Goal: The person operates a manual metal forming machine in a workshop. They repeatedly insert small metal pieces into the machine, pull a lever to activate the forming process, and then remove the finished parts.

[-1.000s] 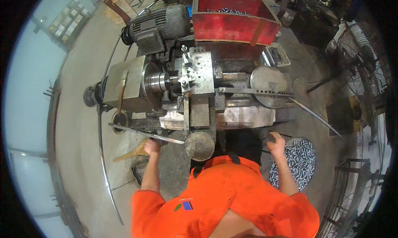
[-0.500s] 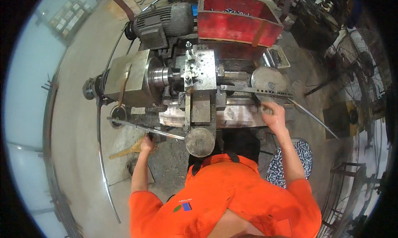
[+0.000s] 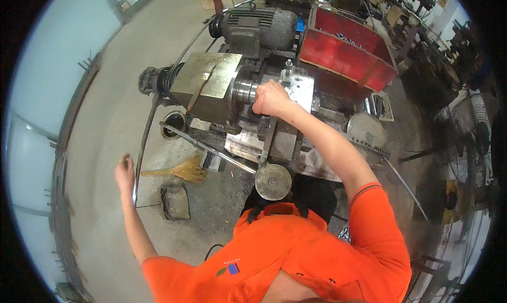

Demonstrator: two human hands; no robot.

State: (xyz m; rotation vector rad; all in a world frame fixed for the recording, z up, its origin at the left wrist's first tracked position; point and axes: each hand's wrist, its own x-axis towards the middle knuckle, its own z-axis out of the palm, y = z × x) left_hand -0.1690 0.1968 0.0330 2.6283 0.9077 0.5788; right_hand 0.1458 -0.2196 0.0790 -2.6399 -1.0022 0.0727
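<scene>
My right hand (image 3: 272, 98) is closed at the front of the round steel chuck (image 3: 244, 90), beside the metal tool block (image 3: 299, 89) of a lathe. Its fingertips and whatever they pinch are hidden from above. Out to the left, my left hand (image 3: 124, 174) has its fingers curled together, with something small and dark at their tips that I cannot make out. It is close beside the lower part of a long metal lever (image 3: 145, 144) that hangs from the machine's headstock (image 3: 203, 73). A slight gap seems to separate them.
A straw hand broom (image 3: 185, 171) and an open box (image 3: 175, 202) lie on the floor at left. A second rod (image 3: 216, 152) reaches to a round handwheel disc (image 3: 273, 181). Behind the lathe are a motor (image 3: 259, 28) and a red bin (image 3: 346, 55) holding metal parts.
My right hand has moved from the right-hand disc and lever up and left to the chuck. My left hand has swung left, away from the broom, towards the long lever. The view has shifted.
</scene>
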